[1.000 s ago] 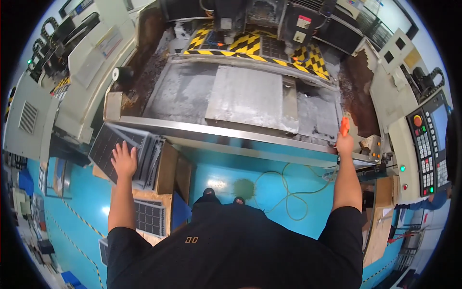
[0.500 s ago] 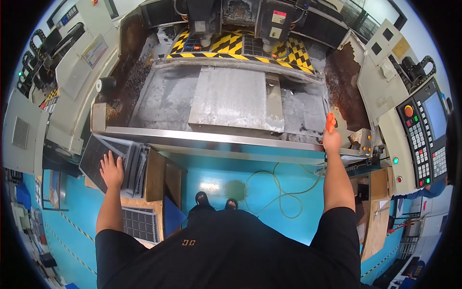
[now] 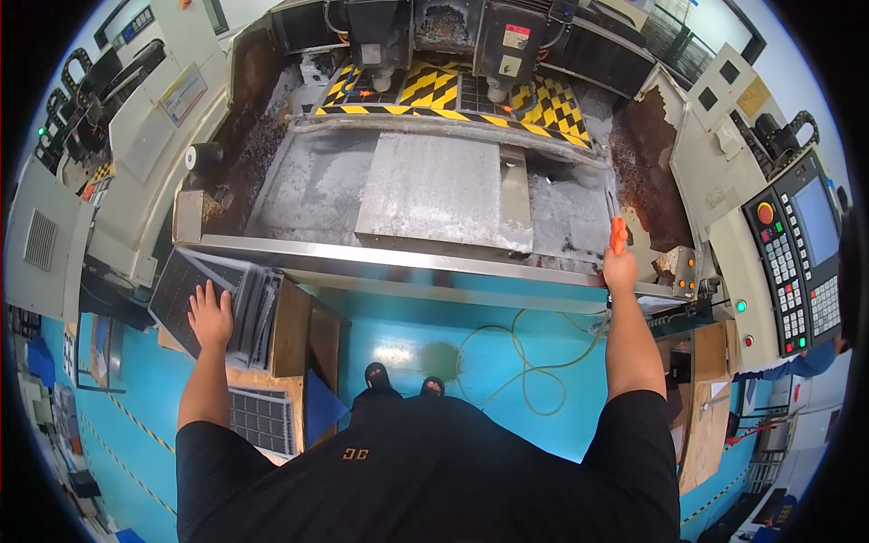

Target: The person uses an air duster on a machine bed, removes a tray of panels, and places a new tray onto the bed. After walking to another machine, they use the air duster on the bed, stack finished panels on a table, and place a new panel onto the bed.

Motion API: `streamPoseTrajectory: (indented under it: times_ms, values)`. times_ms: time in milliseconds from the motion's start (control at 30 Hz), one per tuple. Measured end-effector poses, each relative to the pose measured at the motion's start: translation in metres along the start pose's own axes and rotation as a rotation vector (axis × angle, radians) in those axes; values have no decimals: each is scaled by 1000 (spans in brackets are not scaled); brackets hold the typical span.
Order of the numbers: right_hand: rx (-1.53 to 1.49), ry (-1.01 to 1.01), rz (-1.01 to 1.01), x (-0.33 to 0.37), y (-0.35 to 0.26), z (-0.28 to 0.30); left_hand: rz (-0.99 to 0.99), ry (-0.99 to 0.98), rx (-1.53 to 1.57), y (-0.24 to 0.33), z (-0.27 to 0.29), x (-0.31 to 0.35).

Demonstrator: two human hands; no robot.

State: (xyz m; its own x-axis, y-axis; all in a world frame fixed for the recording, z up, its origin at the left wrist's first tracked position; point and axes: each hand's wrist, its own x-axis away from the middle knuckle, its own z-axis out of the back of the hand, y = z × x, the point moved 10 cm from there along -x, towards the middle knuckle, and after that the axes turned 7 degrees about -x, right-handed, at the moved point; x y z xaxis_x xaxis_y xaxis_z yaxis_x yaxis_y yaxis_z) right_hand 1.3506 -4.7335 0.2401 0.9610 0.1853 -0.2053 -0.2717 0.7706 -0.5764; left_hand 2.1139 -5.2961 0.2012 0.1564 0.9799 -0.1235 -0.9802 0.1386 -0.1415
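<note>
My right hand is closed around an orange air blow gun at the right end of the machine's front edge, its nozzle pointing into the machine bed. Fingers spread, my left hand lies flat on a stack of dark, grid-patterned plates at the left. Ahead, a flat metal block rests on the machine's wet grey bed. Behind it, yellow-and-black striped tape frames dark panels under two spindle heads.
A metal sill runs along the machine's front. The control panel stands at the right. A yellowish hose loops over the blue floor. Wooden stands flank me; the left one bears the plates, with another dark grid plate lower down.
My right hand and the blow gun have shifted very slightly to the left. My left hand stays spread on the plates. The whole view has moved a little.
</note>
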Motion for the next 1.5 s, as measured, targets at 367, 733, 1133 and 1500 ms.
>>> streamPoseTrajectory:
  times_ms: [367,733,1133,1500]
  values:
    - [10,14,15,-2,8,0,6,-18,4,-2,1,2]
    - [-10,17,31,-4,10,-3,9,-11,-20,-6,-2,2]
    - [2,-10,-32,-4,15,-3,-1,-13,-2,0,5,2]
    - [-1,0,-47,-4,18,-3,7,5,19,0,6,2]
